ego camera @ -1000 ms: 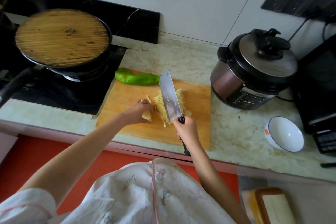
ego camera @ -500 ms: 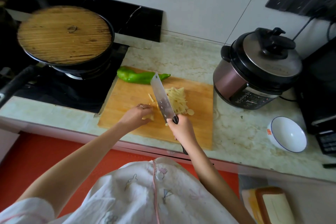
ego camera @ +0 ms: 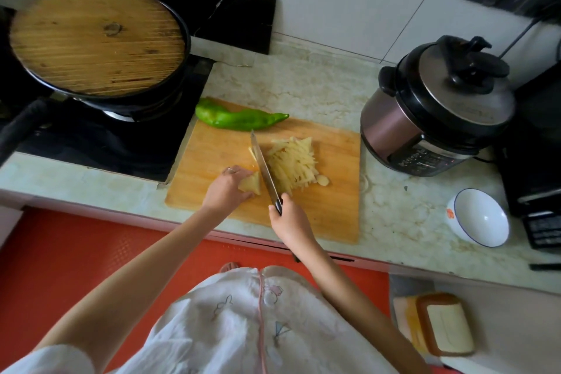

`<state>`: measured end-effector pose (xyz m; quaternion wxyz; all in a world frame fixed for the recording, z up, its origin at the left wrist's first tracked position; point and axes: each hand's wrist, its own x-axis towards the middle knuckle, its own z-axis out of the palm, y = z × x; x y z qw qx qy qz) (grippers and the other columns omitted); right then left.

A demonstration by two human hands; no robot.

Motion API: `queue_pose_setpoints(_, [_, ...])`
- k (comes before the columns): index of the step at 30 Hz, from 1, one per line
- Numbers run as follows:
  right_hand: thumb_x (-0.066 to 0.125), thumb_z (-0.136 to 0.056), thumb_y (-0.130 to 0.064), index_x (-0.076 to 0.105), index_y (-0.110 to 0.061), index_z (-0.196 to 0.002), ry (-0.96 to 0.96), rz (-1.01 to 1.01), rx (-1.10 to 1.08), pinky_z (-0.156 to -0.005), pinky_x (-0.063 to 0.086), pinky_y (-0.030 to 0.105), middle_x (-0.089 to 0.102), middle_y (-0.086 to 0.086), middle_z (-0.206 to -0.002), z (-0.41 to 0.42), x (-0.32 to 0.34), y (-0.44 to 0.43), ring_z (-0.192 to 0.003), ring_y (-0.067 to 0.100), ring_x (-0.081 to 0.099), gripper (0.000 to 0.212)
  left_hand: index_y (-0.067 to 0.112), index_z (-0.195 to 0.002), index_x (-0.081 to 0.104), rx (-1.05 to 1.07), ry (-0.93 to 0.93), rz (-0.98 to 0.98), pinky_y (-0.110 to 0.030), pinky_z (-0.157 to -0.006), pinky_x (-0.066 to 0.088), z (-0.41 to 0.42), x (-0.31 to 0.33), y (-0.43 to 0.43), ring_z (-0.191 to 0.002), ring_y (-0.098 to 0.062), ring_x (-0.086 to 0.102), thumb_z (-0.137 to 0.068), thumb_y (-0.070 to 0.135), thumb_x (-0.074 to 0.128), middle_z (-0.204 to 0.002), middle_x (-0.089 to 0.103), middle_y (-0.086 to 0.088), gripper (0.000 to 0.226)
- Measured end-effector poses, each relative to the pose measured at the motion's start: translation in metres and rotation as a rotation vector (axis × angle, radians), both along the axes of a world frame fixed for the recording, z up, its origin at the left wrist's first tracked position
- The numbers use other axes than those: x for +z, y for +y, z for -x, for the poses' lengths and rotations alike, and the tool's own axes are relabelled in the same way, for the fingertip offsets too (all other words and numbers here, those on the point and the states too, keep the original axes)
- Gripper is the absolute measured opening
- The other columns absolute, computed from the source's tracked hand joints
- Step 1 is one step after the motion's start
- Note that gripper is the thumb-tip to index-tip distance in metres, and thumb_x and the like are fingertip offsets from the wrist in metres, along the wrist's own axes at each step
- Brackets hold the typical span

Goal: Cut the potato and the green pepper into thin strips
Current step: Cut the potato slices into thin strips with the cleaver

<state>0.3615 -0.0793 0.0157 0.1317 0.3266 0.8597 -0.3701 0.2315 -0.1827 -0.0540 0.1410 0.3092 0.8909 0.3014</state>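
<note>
A wooden cutting board (ego camera: 331,215) lies on the counter. My left hand (ego camera: 226,188) holds down the last chunk of potato (ego camera: 250,184) with curled fingers. My right hand (ego camera: 288,218) grips the handle of a cleaver (ego camera: 263,165), whose blade stands edge-down right beside the chunk. To the right of the blade lies a heap of pale potato strips (ego camera: 293,164) and one small round end piece. A whole green pepper (ego camera: 238,116) rests along the board's far edge.
A black pan with a wooden lid (ego camera: 97,39) sits on the stove at left. A pressure cooker (ego camera: 437,109) stands right of the board, and a white bowl (ego camera: 478,217) lies tilted near a black appliance (ego camera: 540,167). The counter's front edge runs just below the board.
The cleaver tilted from flat-faced to edge-down and shifted left against the potato chunk. The strip pile now lies uncovered to its right. My left hand stayed on the chunk.
</note>
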Motion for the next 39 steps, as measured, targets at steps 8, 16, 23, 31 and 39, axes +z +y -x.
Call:
queue_pose_setpoints(8, [0.044, -0.097, -0.020, 0.044, -0.009, -0.099, 0.011, -0.019, 0.037, -0.051, 0.034, 0.031, 0.051, 0.002, -0.074, 0.015, 0.006, -0.008, -0.072, 0.028, 0.056, 0.011, 0.006, -0.115, 0.068, 0.088, 0.048, -0.059, -0.040, -0.070, 0.053, -0.011, -0.008, 0.000, -0.105, -0.032, 0.059, -0.072, 0.018, 0.082, -0.111, 0.066, -0.011, 0.047])
queue_pose_setpoints(16, [0.045, -0.097, -0.023, 0.051, -0.009, -0.110, 0.013, 0.001, 0.008, -0.061, 0.045, 0.034, 0.062, 0.010, -0.088, 0.016, 0.011, -0.003, -0.078, 0.029, 0.060, 0.020, 0.014, -0.116, 0.066, -0.006, 0.246, -0.023, -0.033, -0.044, 0.052, -0.013, -0.012, -0.005, -0.108, -0.032, 0.060, -0.064, 0.024, 0.087, -0.118, 0.062, -0.007, 0.057])
queue_pose_setpoints(23, [0.046, -0.095, -0.023, 0.041, -0.014, -0.079, 0.031, 0.036, -0.052, -0.046, 0.026, 0.026, 0.040, -0.001, -0.061, 0.006, 0.011, 0.015, -0.050, 0.014, 0.039, 0.019, 0.019, -0.109, 0.060, -0.236, 0.378, 0.030, -0.035, -0.058, 0.058, -0.005, -0.016, -0.007, -0.100, -0.028, 0.065, -0.064, 0.018, 0.087, -0.118, 0.064, -0.006, 0.053])
queue_pose_setpoints(31, [0.047, -0.096, -0.033, 0.058, -0.010, -0.094, 0.111, -0.128, -0.001, -0.047, 0.035, 0.031, 0.059, 0.007, -0.067, 0.002, 0.011, 0.012, -0.057, 0.021, 0.055, 0.026, 0.018, -0.118, 0.055, -0.140, 0.460, -0.083, -0.041, -0.072, 0.055, -0.003, -0.028, -0.018, -0.109, -0.034, 0.061, -0.077, 0.031, 0.074, -0.125, 0.060, -0.010, 0.047])
queue_pose_setpoints(39, [0.049, -0.095, -0.022, 0.058, -0.010, -0.110, 0.058, -0.282, 0.085, -0.058, 0.045, 0.033, 0.068, 0.008, -0.087, 0.001, 0.009, -0.009, -0.081, 0.027, 0.065, 0.021, 0.015, -0.103, 0.074, -0.125, 0.639, -0.249, -0.031, -0.075, 0.047, -0.005, -0.043, -0.027, -0.094, -0.022, 0.068, -0.092, 0.031, 0.056, -0.108, 0.071, -0.002, 0.026])
